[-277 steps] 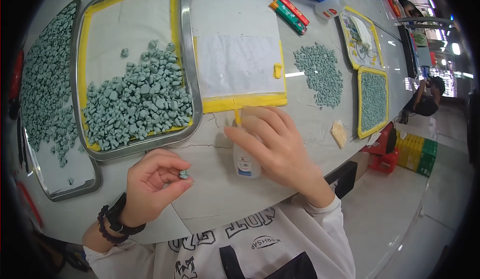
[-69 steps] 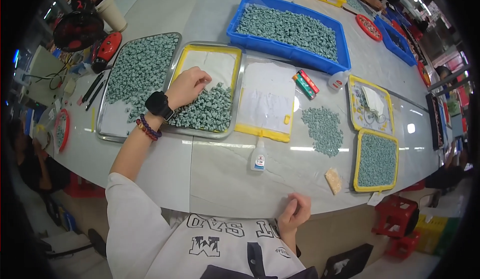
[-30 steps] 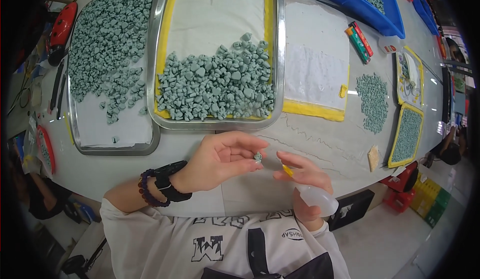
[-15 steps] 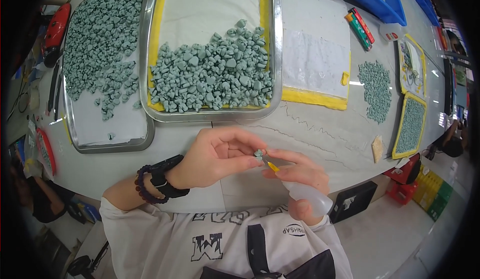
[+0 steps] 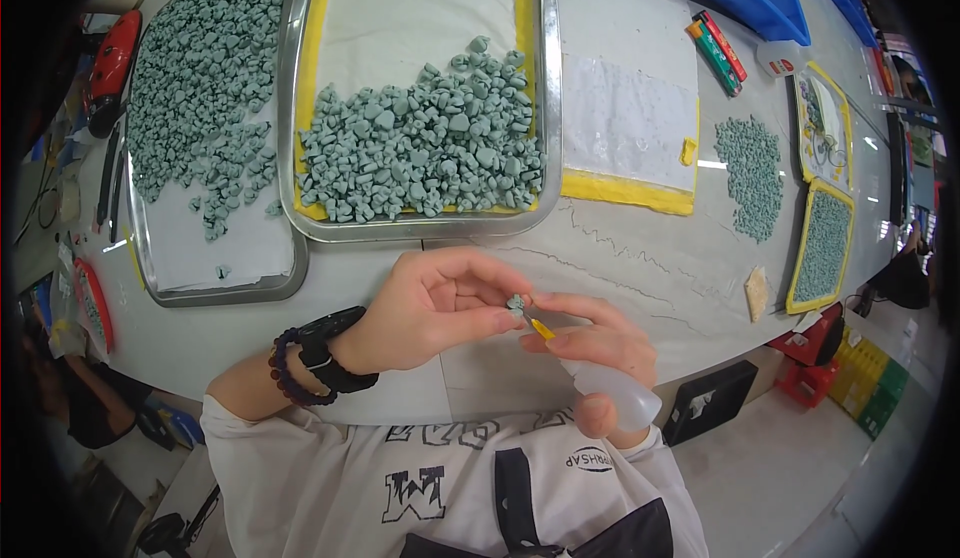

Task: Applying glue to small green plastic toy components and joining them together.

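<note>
Between the thumb and fingertips of my left hand is a small grey-green moulded piece. My right hand grips a translucent white squeeze bottle with a yellow nozzle. The thin tip of that nozzle meets the piece or lies very close to it; exact contact is too small to tell. Ahead of my hands, a metal tray lined with white cloth and yellow edging holds a heap of similar grey-green pieces.
Another tray on the left carries a larger heap. To the right lie a white sheet with a yellow border, a spread of small pieces, a yellow-edged tray, two marker-like tubes and a blue bin.
Both hands keep the same grip and have shifted very slightly. The piece and the nozzle tip stay together, with the bottle tilted much as before.
</note>
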`<state>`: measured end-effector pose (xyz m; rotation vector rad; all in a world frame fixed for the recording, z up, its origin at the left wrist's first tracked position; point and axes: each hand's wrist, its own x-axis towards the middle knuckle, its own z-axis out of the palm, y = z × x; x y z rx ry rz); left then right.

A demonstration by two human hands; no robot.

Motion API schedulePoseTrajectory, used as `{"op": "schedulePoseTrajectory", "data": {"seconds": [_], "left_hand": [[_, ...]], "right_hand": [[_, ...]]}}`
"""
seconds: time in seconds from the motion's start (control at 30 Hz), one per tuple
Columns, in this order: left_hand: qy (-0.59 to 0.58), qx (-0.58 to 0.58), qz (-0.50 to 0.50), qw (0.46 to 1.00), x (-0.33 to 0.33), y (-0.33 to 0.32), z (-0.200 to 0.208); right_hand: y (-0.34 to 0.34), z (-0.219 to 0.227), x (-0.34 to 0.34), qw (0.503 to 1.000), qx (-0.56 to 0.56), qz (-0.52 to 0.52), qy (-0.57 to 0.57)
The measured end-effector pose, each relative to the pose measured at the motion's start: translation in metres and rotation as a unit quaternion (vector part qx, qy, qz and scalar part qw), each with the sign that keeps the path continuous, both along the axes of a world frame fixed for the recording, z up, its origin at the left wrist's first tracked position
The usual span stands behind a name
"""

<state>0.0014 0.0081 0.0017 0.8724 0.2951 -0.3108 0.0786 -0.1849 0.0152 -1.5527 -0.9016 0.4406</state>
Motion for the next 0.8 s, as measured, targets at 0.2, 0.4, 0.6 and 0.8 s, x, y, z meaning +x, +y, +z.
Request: {"op": "schedulePoseTrajectory", "data": {"seconds": [0.2,0.4,0.6,0.8], "left_hand": [[0.002,-0.006,0.003,1.0,0.0,0.0,0.0],[0.003,-0.002,0.002,1.0,-0.001,0.0,0.0],[0.004,0.0,0.0,1.0,0.001,0.0,-0.001],[0.009,0.018,-0.014,1.0,0.003,-0.001,0.001]], "right_hand": [[-0.003,0.0,0.0,1.0,0.002,0.006,0.017],[-0.005,0.0,-0.002,0.999,-0.001,0.002,0.042],[-0.007,0.0,-0.001,0.999,-0.011,-0.001,0.043],[-0.012,0.005,0.019,0.99,-0.083,-0.026,-0.109]]}}
